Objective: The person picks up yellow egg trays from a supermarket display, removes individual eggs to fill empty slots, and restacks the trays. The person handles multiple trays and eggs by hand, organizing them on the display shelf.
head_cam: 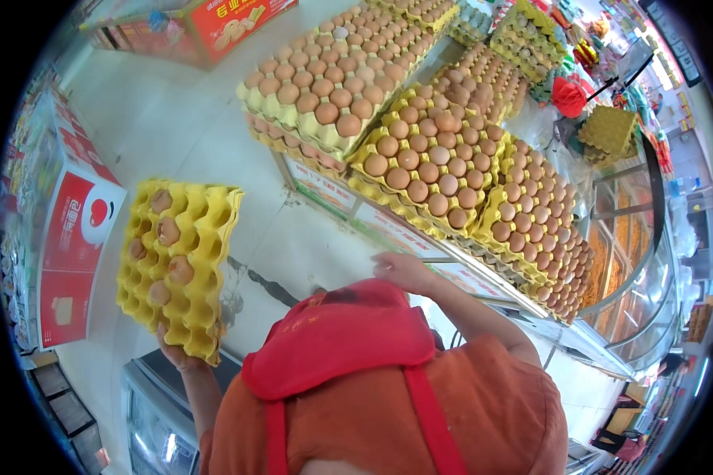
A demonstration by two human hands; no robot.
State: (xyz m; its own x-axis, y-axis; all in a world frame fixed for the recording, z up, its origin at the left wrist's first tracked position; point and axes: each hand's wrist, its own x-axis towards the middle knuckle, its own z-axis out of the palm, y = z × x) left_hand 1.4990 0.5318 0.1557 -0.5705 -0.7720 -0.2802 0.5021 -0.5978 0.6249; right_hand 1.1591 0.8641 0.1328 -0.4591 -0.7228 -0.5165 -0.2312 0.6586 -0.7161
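My left hand grips the lower edge of a yellow egg tray, which looks like more than one nested together. Several eggs sit in its cups, and some, such as a cracked egg, have broken shells. My right hand is beside the display stand, just above my red apron, with no object visible in it; its fingers look loosely curled. Beyond it, brown eggs fill yellow trays on the stand. A taller stack of egg trays rises at the stand's left end.
A glass-sided display case adjoins the eggs at the right. A red and white printed display box stands at the left, with a glass-topped cabinet below. Further egg trays are stacked at the back.
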